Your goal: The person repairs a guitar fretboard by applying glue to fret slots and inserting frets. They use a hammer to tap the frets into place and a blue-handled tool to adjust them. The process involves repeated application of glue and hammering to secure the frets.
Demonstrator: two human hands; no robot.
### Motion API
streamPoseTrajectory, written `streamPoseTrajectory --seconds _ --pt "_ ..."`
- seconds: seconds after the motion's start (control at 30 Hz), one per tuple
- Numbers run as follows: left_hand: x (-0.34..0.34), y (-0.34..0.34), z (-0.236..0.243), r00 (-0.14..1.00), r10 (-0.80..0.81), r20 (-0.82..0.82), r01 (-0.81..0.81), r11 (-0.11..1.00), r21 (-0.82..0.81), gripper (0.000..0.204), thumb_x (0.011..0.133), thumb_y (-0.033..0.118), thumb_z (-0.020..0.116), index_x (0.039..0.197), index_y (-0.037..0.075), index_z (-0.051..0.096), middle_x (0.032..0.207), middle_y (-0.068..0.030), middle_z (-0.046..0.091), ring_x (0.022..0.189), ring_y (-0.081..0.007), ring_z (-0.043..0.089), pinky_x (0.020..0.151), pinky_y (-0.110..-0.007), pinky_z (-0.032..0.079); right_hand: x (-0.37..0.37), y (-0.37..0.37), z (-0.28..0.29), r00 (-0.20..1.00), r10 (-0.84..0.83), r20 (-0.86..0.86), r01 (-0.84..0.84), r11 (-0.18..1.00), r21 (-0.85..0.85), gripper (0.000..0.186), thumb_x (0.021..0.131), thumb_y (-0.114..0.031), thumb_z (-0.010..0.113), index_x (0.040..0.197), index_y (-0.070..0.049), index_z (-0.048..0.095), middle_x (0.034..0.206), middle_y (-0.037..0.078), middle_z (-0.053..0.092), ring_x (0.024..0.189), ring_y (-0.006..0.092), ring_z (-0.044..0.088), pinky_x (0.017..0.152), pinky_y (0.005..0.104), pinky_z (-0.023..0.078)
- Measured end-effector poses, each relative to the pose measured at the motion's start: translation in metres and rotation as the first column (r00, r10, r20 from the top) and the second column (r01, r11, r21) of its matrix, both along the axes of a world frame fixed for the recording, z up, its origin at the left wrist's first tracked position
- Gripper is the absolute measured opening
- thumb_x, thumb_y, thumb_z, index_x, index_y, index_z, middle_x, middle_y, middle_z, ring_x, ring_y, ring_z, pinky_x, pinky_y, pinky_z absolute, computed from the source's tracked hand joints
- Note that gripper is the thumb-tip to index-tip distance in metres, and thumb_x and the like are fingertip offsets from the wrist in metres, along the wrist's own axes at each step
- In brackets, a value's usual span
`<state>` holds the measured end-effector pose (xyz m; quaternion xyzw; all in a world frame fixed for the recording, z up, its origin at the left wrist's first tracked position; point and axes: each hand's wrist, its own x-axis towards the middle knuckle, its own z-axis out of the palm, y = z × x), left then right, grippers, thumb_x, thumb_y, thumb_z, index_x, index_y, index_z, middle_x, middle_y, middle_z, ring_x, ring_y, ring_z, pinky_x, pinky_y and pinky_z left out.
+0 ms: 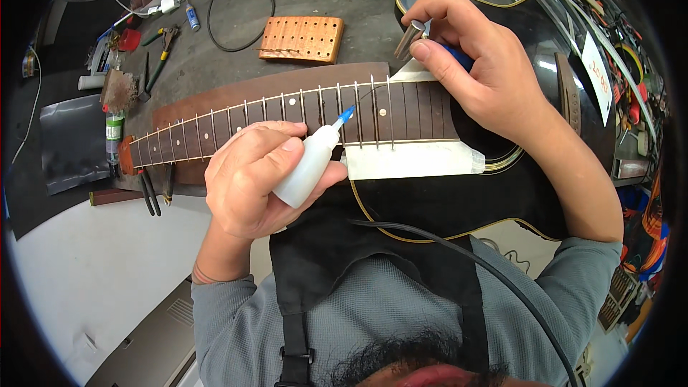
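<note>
My left hand (247, 179) is closed around a white squeeze bottle (304, 172), whose blue tip points at the frets of a guitar's dark fretboard (423, 116). The tip is over or touching the board; I cannot tell which. Metal frets run along most of the neck, while bare slots show toward the body end. Above that end, my right hand (484, 64) grips a metal tool (408, 39) with a cylindrical end and a blue part, perhaps a small hammer; my fingers hide much of it. White protective strips lie along the fretboard's edges over the black guitar body (459, 204).
A drilled wooden block (301, 32) with thin wire pieces on it stands beyond the neck. Pliers (166, 50) and a looped black cable (209, 18) lie at the far left. Many tools (634, 72) crowd the right side. Another black cable (494, 269) crosses my apron.
</note>
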<state>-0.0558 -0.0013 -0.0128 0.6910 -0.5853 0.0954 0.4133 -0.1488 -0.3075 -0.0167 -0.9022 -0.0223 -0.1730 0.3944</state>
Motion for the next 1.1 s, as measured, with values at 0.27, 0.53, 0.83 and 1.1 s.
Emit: streamPoseTrajectory --seconds 0.27,0.53,0.83,1.1 --pt "-0.003 -0.003 0.007 0.998 0.027 0.062 -0.030 0.998 0.053 0.063 0.079 0.019 0.103 0.123 0.002 0.061 0.095 -0.0191 0.076 0.089 -0.0357 0.082 0.074 -0.044 0.069 0.000 -0.001 0.001 1.000 0.006 -0.013 -0.007 1.000 -0.020 0.028 0.103 -0.024 0.075 0.126 -0.010 0.066 0.086 0.011 0.069 0.079 0.0316 0.071 0.072 0.0408 0.054" --pt "-0.002 -0.006 0.010 0.994 0.024 0.103 -0.031 0.997 0.072 0.064 0.078 0.021 0.103 0.123 0.002 0.061 0.091 -0.0179 0.076 0.086 -0.0351 0.081 0.073 -0.044 0.068 0.000 0.000 0.000 1.000 0.005 -0.016 -0.005 1.000 -0.001 0.028 0.103 -0.025 0.075 0.125 -0.010 0.066 0.087 0.012 0.069 0.080 0.0316 0.071 0.073 0.0410 0.054" --pt "-0.004 -0.005 0.013 0.992 0.030 0.124 -0.043 0.994 0.103 0.065 0.078 0.022 0.102 0.126 0.001 0.062 0.088 -0.0157 0.075 0.084 -0.0346 0.081 0.073 -0.045 0.069 -0.001 -0.001 0.003 0.998 0.047 -0.034 -0.047 0.999 -0.011 0.024 0.108 -0.014 0.070 0.128 -0.001 0.066 0.087 0.003 0.058 0.081 0.0103 0.054 0.077 0.0271 0.047" --pt "-0.005 -0.006 0.013 0.993 0.013 0.118 -0.023 0.997 0.078 0.063 0.081 0.022 0.100 0.126 0.001 0.063 0.086 -0.0148 0.074 0.079 -0.0323 0.080 0.075 -0.048 0.071 -0.001 -0.001 0.003 0.998 0.047 -0.030 -0.048 0.999 -0.018 0.024 0.108 -0.015 0.071 0.128 -0.001 0.066 0.087 0.003 0.058 0.081 0.0108 0.055 0.077 0.0275 0.048"
